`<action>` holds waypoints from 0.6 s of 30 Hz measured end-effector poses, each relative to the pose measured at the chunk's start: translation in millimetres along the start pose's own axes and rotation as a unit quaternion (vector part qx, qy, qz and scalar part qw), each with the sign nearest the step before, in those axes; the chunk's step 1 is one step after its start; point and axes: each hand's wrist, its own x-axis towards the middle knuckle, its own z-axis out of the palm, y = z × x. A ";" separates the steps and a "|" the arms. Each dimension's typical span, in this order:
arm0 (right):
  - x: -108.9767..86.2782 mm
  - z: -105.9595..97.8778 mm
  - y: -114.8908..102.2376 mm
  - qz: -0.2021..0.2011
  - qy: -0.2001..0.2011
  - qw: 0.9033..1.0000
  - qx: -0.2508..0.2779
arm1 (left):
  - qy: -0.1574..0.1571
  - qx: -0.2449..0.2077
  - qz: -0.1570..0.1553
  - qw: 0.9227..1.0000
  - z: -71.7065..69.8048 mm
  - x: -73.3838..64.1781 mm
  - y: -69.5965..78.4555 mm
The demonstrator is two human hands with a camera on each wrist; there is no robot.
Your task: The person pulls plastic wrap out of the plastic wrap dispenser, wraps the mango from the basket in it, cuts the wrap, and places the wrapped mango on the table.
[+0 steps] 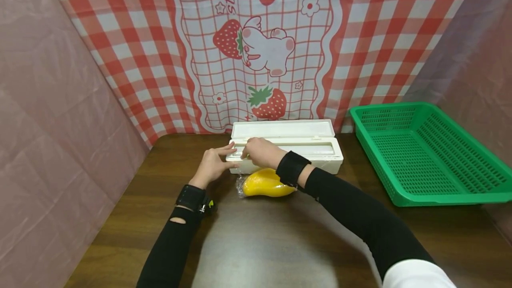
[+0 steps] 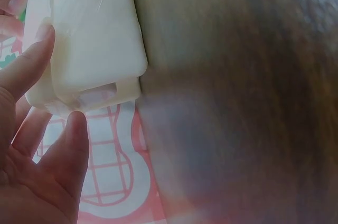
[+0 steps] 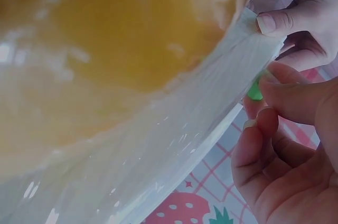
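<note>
A white cling film dispenser (image 1: pixel 328 163) stands at the back of the table with its lid (image 1: pixel 284 129) raised. My left hand (image 1: pixel 210 163) grips its left end, with thumb and fingers on opposite sides of the corner. Over the dispenser's left part, my right hand (image 1: pixel 262 152) pinches a small green slider (image 3: pixel 254 92) at the box edge, mostly covered by the fingertips. A yellow mango-shaped fruit (image 1: pixel 266 184) in clear film lies against the dispenser's front, partly below the right wrist. Clear film (image 3: pixel 132 150) spreads between the fruit and the box.
On the right of the table is a green plastic basket (image 1: pixel 452 200). A red-and-white checked cloth (image 1: pixel 156 57) with strawberries hangs behind the table. Pink cloth (image 1: pixel 60 101) hangs at the left side. The wooden table (image 1: pixel 256 243) reaches toward me.
</note>
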 end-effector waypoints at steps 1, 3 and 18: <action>-0.2 -0.1 0.0 0.000 -0.001 1.000 0.002 | -0.001 -0.001 0.000 1.000 -0.1 0.2 -0.2; -0.7 -0.2 0.2 -0.001 0.001 1.000 0.001 | -0.002 -0.003 -0.003 1.000 -0.1 0.7 -0.4; -4.5 3.1 4.2 -0.009 0.014 1.000 0.000 | -0.011 0.004 -0.007 1.000 -1.3 0.2 -1.5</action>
